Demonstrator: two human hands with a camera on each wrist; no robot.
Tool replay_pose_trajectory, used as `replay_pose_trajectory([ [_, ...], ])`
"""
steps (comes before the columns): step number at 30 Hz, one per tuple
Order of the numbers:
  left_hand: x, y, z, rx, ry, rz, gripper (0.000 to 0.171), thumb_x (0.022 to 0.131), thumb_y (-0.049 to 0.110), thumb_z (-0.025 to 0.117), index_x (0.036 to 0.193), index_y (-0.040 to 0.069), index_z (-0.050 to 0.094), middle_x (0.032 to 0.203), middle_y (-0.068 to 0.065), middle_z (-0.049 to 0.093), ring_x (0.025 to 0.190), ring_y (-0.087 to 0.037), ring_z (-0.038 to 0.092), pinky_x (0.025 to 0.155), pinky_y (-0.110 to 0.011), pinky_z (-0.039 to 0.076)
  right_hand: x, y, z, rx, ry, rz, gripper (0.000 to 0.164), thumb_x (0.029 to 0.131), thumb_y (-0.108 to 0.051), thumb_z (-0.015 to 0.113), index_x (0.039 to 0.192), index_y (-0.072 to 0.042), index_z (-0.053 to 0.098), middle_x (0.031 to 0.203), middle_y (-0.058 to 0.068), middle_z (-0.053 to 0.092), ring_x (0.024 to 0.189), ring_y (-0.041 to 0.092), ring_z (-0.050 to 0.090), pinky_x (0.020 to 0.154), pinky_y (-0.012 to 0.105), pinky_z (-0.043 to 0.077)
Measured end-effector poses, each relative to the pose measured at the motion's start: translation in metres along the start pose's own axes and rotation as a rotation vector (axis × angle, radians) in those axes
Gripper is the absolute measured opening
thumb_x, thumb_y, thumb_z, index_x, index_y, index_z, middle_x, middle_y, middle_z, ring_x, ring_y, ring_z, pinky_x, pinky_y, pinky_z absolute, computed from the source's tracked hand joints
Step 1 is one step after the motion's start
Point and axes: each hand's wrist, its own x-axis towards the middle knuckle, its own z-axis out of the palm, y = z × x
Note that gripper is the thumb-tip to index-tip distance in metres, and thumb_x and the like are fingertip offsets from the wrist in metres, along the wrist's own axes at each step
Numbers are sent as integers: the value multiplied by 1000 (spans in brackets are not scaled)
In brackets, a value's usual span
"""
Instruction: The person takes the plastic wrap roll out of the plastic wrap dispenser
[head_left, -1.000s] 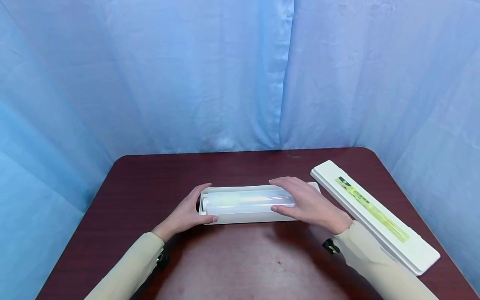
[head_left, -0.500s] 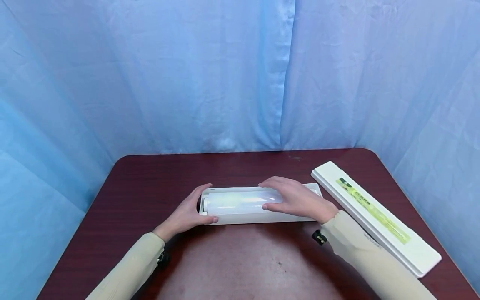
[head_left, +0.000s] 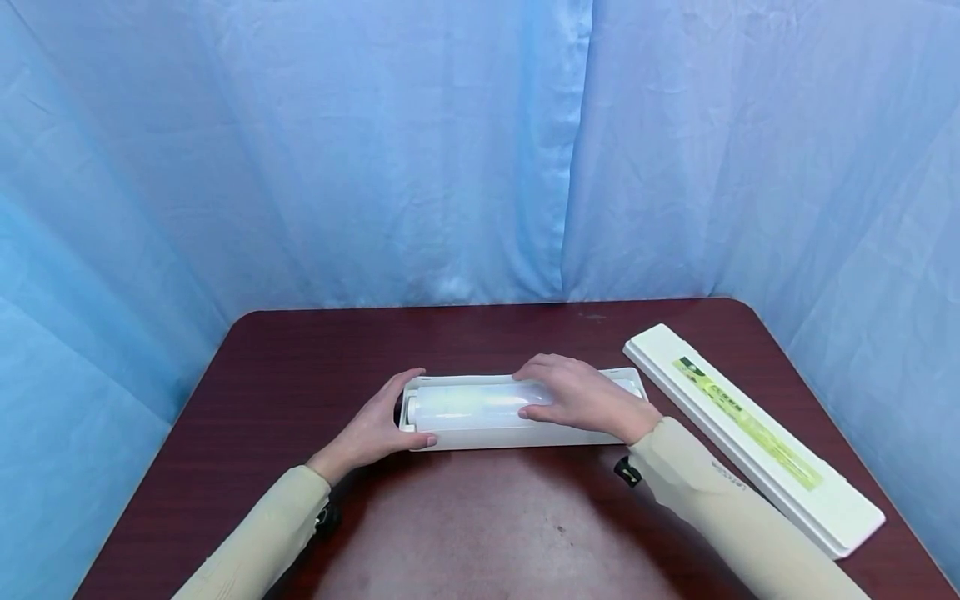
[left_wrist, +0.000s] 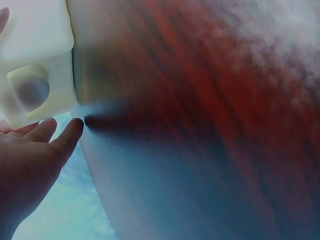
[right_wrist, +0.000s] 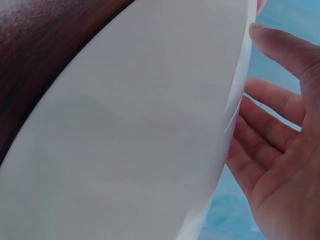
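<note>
A long white dispenser box lies on the table with its top off, and a roll of clear cling film sits inside it. My left hand grips the box's left end, thumb on the front wall and fingers behind. In the left wrist view, fingertips sit right by the end wall, which has a round opening. My right hand arches over the roll right of its middle, thumb on the near side and fingers on the far side. In the right wrist view, the fingers partly disappear behind the film.
A white lid with a green-yellow label lies slanted at the table's right side, beside the right forearm. The dark red-brown table ends at the back against blue curtains.
My right hand has slid left along the roll, uncovering more of the box's right end. The left hand stays at the box's left end, and the box keeps its place.
</note>
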Motion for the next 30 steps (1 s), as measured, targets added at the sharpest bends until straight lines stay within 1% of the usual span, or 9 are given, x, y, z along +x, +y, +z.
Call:
replay_pose_trajectory([
  [7,0,-1,0,-13,-2,4,104,77,39,91,161,14,34,158,-13,40,137,-31,46,111,-55,38,3,-3,0,4,-33,21,48,88,-32,85,127,-8,72,119,3,67,107,19,65,93,40,54],
  [12,0,-2,1,-23,-4,6,104,77,40,91,161,14,34,157,-13,41,135,-31,48,110,-56,39,4,-5,1,-20,-57,26,52,86,-34,86,128,-7,71,122,5,68,110,22,65,95,41,53],
  [19,0,-3,0,-17,-1,6,106,77,39,92,161,12,33,159,-14,39,137,-31,46,111,-55,38,6,-8,3,-79,-75,28,55,85,-34,86,129,-6,70,123,9,68,113,26,65,97,42,52],
  [24,-1,-2,0,-24,-6,5,108,76,39,92,162,12,32,160,-14,38,138,-32,45,111,-56,37,10,-13,4,-126,-105,32,58,83,-34,88,130,-5,69,119,10,69,106,25,66,93,42,54],
  [27,-1,-1,0,-28,-11,8,109,76,39,92,162,11,31,160,-14,37,138,-31,45,111,-56,37,12,-15,5,-142,-118,32,58,83,-33,88,129,-5,68,113,9,69,100,25,66,89,42,54],
  [30,0,-1,0,-30,-15,12,109,75,39,92,162,11,31,160,-14,37,139,-31,44,112,-55,36,13,-16,6,-155,-127,24,57,82,-32,88,128,-4,67,111,9,69,97,24,66,88,42,54],
])
